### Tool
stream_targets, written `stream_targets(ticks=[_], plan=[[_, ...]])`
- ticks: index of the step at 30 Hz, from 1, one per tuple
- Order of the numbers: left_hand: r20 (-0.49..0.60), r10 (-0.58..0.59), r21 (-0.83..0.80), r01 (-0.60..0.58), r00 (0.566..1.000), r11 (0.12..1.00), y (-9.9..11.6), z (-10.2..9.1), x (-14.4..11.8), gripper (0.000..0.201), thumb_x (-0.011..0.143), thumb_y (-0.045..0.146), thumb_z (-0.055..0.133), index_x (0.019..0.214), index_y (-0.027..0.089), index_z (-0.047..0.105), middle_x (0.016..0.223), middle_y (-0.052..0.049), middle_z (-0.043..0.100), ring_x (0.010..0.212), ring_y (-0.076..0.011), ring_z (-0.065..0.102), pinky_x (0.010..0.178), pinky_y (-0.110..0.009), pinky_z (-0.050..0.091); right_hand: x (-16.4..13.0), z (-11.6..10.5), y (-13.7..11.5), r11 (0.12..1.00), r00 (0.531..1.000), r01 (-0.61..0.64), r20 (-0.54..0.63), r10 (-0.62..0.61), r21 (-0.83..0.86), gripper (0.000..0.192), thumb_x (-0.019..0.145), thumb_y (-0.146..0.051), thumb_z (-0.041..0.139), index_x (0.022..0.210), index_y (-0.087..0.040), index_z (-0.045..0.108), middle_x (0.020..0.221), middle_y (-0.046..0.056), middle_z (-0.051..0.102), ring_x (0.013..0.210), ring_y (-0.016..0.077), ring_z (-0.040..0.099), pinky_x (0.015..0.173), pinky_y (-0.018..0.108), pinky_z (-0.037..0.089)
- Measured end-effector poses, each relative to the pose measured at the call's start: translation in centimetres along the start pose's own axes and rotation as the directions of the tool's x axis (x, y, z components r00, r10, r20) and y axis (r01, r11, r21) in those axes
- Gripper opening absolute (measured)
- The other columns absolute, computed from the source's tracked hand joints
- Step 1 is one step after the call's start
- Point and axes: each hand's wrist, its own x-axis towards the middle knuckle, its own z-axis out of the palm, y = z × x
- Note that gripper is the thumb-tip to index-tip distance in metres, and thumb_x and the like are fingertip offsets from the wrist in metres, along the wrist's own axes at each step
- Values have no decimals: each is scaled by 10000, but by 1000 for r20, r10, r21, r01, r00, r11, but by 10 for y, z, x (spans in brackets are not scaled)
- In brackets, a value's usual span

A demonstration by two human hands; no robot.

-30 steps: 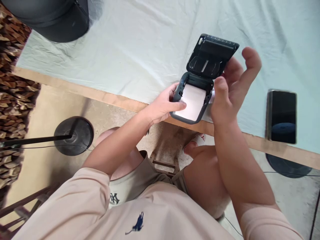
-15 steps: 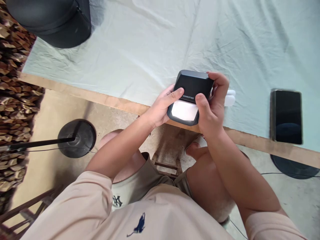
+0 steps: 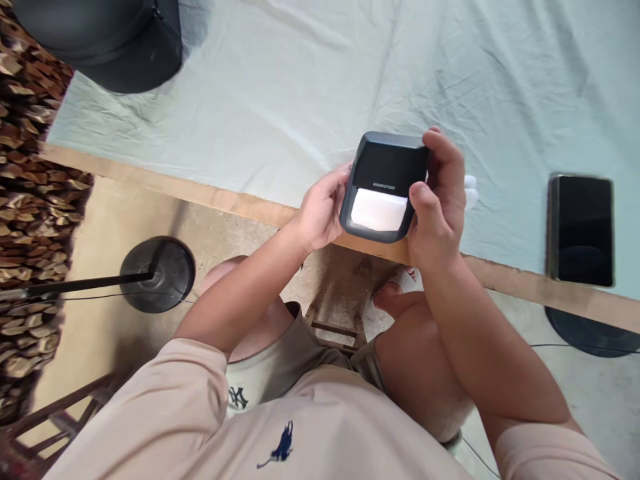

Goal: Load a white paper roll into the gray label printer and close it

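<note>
A dark label printer (image 3: 390, 160) with "NIIMBOT" lettering is held up over the table's front edge. Its lower face has a bright white panel (image 3: 379, 210). My left hand (image 3: 323, 208) grips its left side, the fingers partly hidden behind the body. On the other side my right hand (image 3: 440, 207) is closed around the right edge, thumb on the front corner and fingers curled at the top. Just behind my right hand lie white rounded items (image 3: 470, 191), mostly covered, whose kind I cannot make out.
A pale green cloth (image 3: 275, 100) covers the table, which has a wooden front edge (image 3: 225, 201). A smartphone (image 3: 581, 230) lies near the edge at right. A black bag (image 3: 110, 47) stands at upper left. Round black stand bases (image 3: 159, 275) rest on the floor beside stacked firewood (image 3: 30, 253).
The label printer has shifted slightly to the right and up in both hands. My left thumb has moved off its front face to the side, and the white panel faces me more squarely.
</note>
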Motion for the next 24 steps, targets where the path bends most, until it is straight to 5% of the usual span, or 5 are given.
stream_targets(ticks=[6,11,14,18,24], plan=[[-47,45,61,-42,998,997,0,-2,3,221,872,218,469,1010,197,640,845,11,731,952,-171,726,671,-227,575,-1,-7,-1,999,1000,7,-23,-6,41,581,944,-356,253,1499,-372,81,1589,27,207,1537,199,228,1248,490,371],[-42,24,35,-22,999,999,5,5,0,210,877,225,435,948,172,625,910,-6,735,1177,-223,671,909,-311,611,-3,-16,-7,1000,998,-10,-68,12,29,600,905,-396,435,1456,-356,201,1520,63,311,1419,217,407,1092,429,512],[-1,-40,-19,40,999,999,6,9,-3,284,926,346,403,938,163,620,1025,-26,741,1296,-241,603,1014,-340,583,1,-22,-12,997,949,47,-310,-61,-52,498,840,-465,599,1278,-290,440,1249,70,488,1103,175,590,865,343,551],[13,-27,16,27,1000,1000,2,8,-4,231,934,370,485,964,181,615,1043,-13,742,1322,-228,586,1017,-310,572,13,-24,-15,995,889,80,-456,-42,64,278,891,-412,578,1063,-218,479,1118,23,480,648,0,518,631,245,485],[39,7,78,-10,999,997,1,6,-3,261,951,403,480,994,187,620,1054,-17,731,1334,-228,575,1035,-321,563,20,-31,-17,996,916,92,-393,-79,15,156,910,-309,528,1019,-198,512,973,19,642,870,93,665,721,252,511]])
